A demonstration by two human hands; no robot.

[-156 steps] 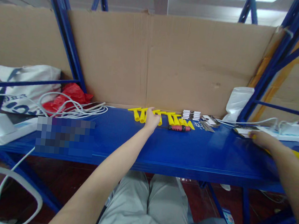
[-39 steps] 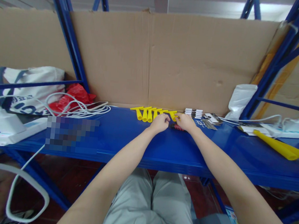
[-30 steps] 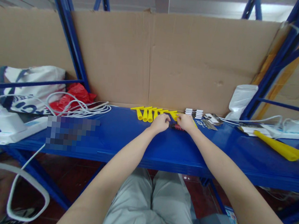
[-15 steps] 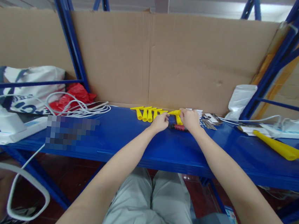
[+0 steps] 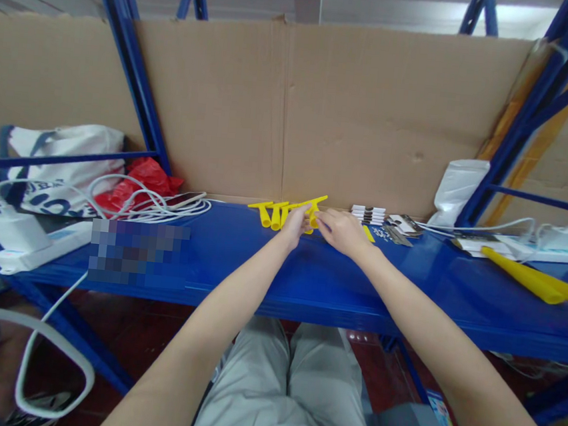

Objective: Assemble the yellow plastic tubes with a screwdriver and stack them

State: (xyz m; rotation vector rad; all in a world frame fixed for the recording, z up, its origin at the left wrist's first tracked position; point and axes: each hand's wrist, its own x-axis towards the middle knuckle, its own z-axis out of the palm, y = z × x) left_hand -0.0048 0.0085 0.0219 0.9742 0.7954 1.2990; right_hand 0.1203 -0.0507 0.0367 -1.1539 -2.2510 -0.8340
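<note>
A yellow T-shaped plastic tool (image 5: 313, 206) with a hollow round handle is held up off the blue shelf, its crossbar slanting up to the right. My left hand (image 5: 293, 227) is closed around its left side. My right hand (image 5: 346, 231) meets it from the right, fingers pinched at the handle; the fingertips are partly hidden. Left of my hands, several matching yellow T-shaped tools (image 5: 276, 217) lie in a row, handle openings toward me. Just beyond my right hand are a flat yellow piece (image 5: 368, 233) and a stack of small white packs (image 5: 367, 214).
Flat metal pieces and cards (image 5: 397, 229) lie right of the packs. Two long yellow cones (image 5: 533, 277) and a power strip (image 5: 561, 253) sit at far right. Coiled white cable (image 5: 164, 209), a red bag (image 5: 141, 179) and a tote bag (image 5: 62, 165) occupy the left. Cardboard (image 5: 324, 110) closes off the back.
My right hand has moved left, toward my left hand. A yellow tool is now raised between both hands. The white packs are uncovered, and the red-and-black object is no longer visible.
</note>
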